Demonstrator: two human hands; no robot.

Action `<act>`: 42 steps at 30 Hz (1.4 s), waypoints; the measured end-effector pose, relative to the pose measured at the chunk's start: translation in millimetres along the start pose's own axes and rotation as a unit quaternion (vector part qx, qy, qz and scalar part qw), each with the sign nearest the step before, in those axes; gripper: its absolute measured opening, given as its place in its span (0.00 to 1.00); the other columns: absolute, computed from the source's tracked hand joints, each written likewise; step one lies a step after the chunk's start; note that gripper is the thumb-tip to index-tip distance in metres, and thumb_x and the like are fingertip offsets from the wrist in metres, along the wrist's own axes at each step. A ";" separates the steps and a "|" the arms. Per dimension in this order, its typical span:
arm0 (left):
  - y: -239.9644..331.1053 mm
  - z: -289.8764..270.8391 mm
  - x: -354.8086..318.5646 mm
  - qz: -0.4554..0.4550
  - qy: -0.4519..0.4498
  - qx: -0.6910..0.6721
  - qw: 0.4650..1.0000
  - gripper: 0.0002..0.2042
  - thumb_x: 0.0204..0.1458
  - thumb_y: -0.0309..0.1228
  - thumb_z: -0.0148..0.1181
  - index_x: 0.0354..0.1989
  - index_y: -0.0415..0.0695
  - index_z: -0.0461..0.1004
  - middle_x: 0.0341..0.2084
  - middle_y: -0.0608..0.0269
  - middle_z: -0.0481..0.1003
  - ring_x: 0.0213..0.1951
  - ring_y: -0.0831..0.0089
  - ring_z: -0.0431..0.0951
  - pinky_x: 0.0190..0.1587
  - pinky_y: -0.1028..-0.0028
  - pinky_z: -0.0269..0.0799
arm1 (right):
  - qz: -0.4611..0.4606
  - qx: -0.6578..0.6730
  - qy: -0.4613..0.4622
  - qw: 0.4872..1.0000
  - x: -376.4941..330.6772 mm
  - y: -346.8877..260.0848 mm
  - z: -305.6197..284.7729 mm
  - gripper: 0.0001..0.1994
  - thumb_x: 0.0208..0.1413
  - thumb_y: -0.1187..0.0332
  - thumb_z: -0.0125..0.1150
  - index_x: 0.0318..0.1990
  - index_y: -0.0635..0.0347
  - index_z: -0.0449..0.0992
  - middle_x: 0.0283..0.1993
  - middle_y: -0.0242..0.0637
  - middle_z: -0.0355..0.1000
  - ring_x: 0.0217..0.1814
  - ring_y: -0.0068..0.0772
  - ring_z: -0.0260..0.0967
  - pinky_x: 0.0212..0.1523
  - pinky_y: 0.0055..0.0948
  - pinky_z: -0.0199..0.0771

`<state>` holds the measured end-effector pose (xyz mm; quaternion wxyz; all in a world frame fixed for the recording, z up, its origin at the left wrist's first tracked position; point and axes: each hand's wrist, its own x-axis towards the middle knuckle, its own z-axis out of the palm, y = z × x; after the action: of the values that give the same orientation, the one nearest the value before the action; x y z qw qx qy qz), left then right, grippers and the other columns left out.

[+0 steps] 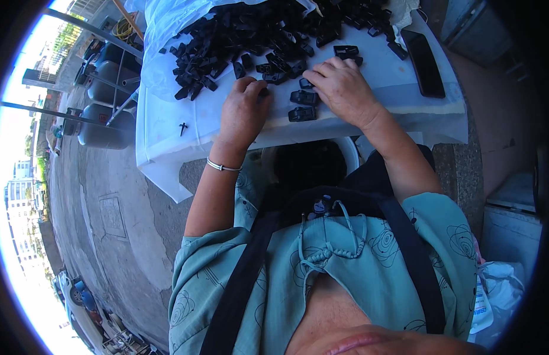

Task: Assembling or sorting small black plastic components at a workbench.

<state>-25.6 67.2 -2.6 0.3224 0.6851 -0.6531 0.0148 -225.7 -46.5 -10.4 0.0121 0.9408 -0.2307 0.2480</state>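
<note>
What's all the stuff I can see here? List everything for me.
plastic clips: a big pile, black, spread over the far part of the table
loose clips: three, black, in a column between the two hands
phone: one, black, flat at the table's right side
small screw-like bit: one, dark, alone near the table's left edge
table cover: one, white, draped over the table
bucket: one, white rim, under the table edge
gas cylinders: several, grey, on the ground at left
bracelet: one, silver, left wrist
left hand: resting on the table, fingers at a clip
right hand: palm down, fingers by the clips
</note>
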 end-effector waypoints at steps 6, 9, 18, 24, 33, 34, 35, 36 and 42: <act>11.2 -10.6 -3.0 -0.047 -0.017 -0.121 0.991 0.10 0.46 0.28 0.61 0.36 0.39 0.75 0.35 0.53 0.74 0.31 0.62 0.78 0.36 0.69 0.75 | -0.096 0.194 -0.040 0.975 -14.5 -13.3 -11.3 0.16 0.47 0.72 0.63 0.47 0.58 0.75 0.44 0.38 0.71 0.45 0.38 0.70 0.48 0.33 0.72; 9.4 -11.1 -10.5 -0.156 -0.060 -0.260 0.951 0.11 0.46 0.29 0.61 0.38 0.38 0.74 0.33 0.54 0.73 0.28 0.66 0.77 0.35 0.71 0.75 | -0.020 0.248 -0.039 0.968 -12.4 -5.0 -17.7 0.16 0.48 0.72 0.63 0.47 0.60 0.74 0.43 0.39 0.71 0.41 0.39 0.72 0.44 0.32 0.74; 15.5 -41.2 -19.9 -0.134 -0.114 -0.080 0.981 0.13 0.47 0.26 0.60 0.42 0.40 0.74 0.40 0.51 0.73 0.30 0.67 0.78 0.35 0.70 0.76 | 0.028 0.154 -0.025 0.987 -15.1 6.7 -4.7 0.17 0.51 0.72 0.61 0.50 0.60 0.72 0.44 0.39 0.70 0.42 0.39 0.72 0.44 0.31 0.75; -3.7 -47.0 -13.7 0.031 -0.124 -0.081 0.988 0.18 0.44 0.20 0.60 0.47 0.43 0.73 0.46 0.55 0.72 0.35 0.61 0.78 0.39 0.68 0.76 | 0.057 0.155 -0.021 0.986 -14.2 2.8 -5.4 0.18 0.52 0.72 0.61 0.51 0.59 0.72 0.44 0.41 0.71 0.43 0.39 0.72 0.45 0.32 0.76; 2.5 6.7 -2.1 -0.003 -0.105 -0.175 0.979 0.27 0.40 0.23 0.68 0.52 0.45 0.69 0.34 0.59 0.77 0.37 0.65 0.79 0.41 0.70 0.76 | -0.053 0.285 0.090 0.953 2.3 -27.8 7.3 0.15 0.49 0.74 0.63 0.47 0.58 0.75 0.44 0.40 0.72 0.45 0.40 0.72 0.45 0.32 0.75; 2.3 9.6 -1.8 0.009 -0.085 -0.203 0.975 0.27 0.40 0.23 0.68 0.53 0.45 0.69 0.34 0.58 0.77 0.37 0.66 0.80 0.40 0.71 0.77 | -0.073 0.246 0.091 0.962 3.4 -29.6 9.7 0.13 0.48 0.75 0.63 0.44 0.58 0.78 0.44 0.39 0.73 0.45 0.40 0.72 0.45 0.32 0.75; 1.8 10.8 -1.7 0.010 -0.086 -0.204 0.975 0.27 0.40 0.23 0.68 0.53 0.45 0.69 0.34 0.58 0.77 0.37 0.66 0.80 0.40 0.71 0.77 | -0.072 0.246 0.090 0.962 3.4 -29.3 10.7 0.13 0.48 0.75 0.63 0.44 0.58 0.78 0.44 0.39 0.73 0.45 0.40 0.72 0.45 0.32 0.75; 1.6 11.3 -1.5 0.008 -0.088 -0.200 0.976 0.28 0.40 0.23 0.68 0.53 0.45 0.69 0.34 0.57 0.77 0.37 0.67 0.80 0.40 0.71 0.77 | -0.055 0.248 0.092 0.963 3.3 -28.8 11.6 0.12 0.48 0.75 0.63 0.43 0.58 0.78 0.44 0.39 0.73 0.45 0.40 0.72 0.45 0.32 0.75; -1.1 9.6 -2.9 -0.005 -0.098 -0.215 0.972 0.27 0.40 0.23 0.69 0.53 0.44 0.68 0.36 0.58 0.77 0.37 0.67 0.80 0.41 0.72 0.77 | -0.042 0.256 0.072 0.963 -1.0 -28.7 11.0 0.12 0.49 0.74 0.61 0.43 0.57 0.79 0.44 0.38 0.73 0.45 0.39 0.71 0.46 0.34 0.72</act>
<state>-28.9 65.2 -12.0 0.3965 0.6006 -0.6663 -0.1950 -208.7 -22.0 -17.9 -0.2019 0.9010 -0.1180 0.3654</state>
